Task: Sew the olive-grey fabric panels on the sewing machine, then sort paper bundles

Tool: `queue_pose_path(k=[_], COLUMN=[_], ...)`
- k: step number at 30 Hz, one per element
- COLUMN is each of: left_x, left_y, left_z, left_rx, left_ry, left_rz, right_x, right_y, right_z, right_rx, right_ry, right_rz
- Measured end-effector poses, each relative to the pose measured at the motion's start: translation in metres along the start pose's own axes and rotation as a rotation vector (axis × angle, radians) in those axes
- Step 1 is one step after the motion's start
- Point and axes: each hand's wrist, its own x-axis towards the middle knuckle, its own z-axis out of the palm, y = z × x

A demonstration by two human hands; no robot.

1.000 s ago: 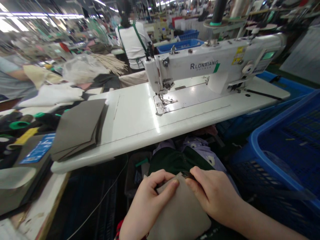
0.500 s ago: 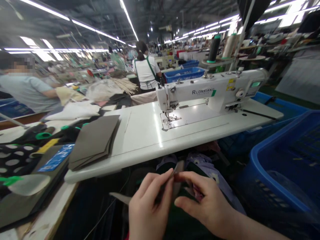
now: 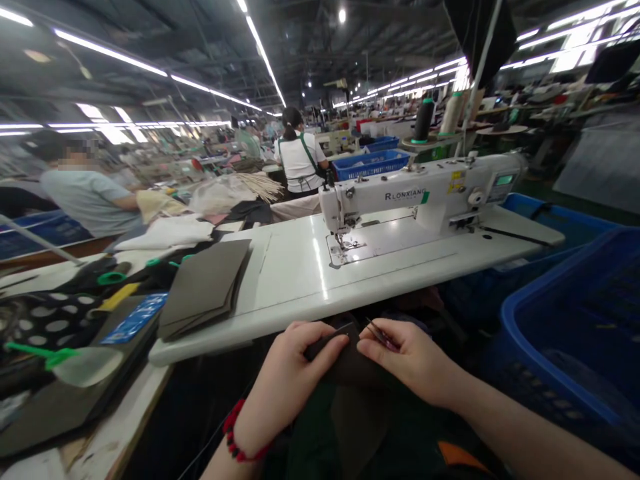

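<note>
At the lower centre of the frame, a dark panel [image 3: 351,363] is pinched near its upper edge by the left hand [image 3: 303,353]; it seems light and bendable, best gripped there. A thin pointed tool [image 3: 383,336] is held in the right hand [image 3: 413,357].

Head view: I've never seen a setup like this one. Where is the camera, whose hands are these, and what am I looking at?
No robot here: one camera worn on a person's head looks forward and down. The wearer's bare left hand grips a dark, flat piece; the right hand holds a slim pointed tool, too small to identify. Beyond, a sewing machine stands on a white table, with a stack of grey-brown sheets at the table's left end. A blue basket is at the right.
</note>
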Motion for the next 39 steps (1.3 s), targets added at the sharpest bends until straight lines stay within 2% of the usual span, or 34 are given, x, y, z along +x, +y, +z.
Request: queue_pose_path(k=[2,6,12,18,33,36,39], left_x=[-0.001,-0.003,-0.001,-0.001,0.003,0.005,0.008], left_y=[0.000,0.000,-0.001,-0.001,-0.002,-0.002,-0.004], left_z=[0.000,0.002,0.002,0.001,0.003,0.005,0.011], left_rx=[-0.125,-0.267,-0.268,-0.252,-0.278,-0.316,-0.337], left_ry=[-0.050,-0.129,-0.118,-0.134,-0.176,-0.219,-0.257], left_rz=[-0.094,-0.153,-0.140,-0.127,-0.127,-0.153,-0.168], right_x=[-0.006,-0.017,-0.016,-0.010,-0.006,-0.004,-0.001], right_y=[0.001,0.001,-0.002,-0.004,-0.004,0.002,0.010], right_z=[-0.009,-0.019,-0.018,-0.022,-0.028,-0.027,-0.023], right_rx=[-0.233,-0.554,-0.747,-0.843,-0.878,-0.758,-0.391], right_ry=[0.000,-0.033,0.004,-0.005,-0.026,-0.052,-0.113], right_rz=[-0.013,-0.112,-0.270,-0.308,-0.335,-0.314,-0.219])
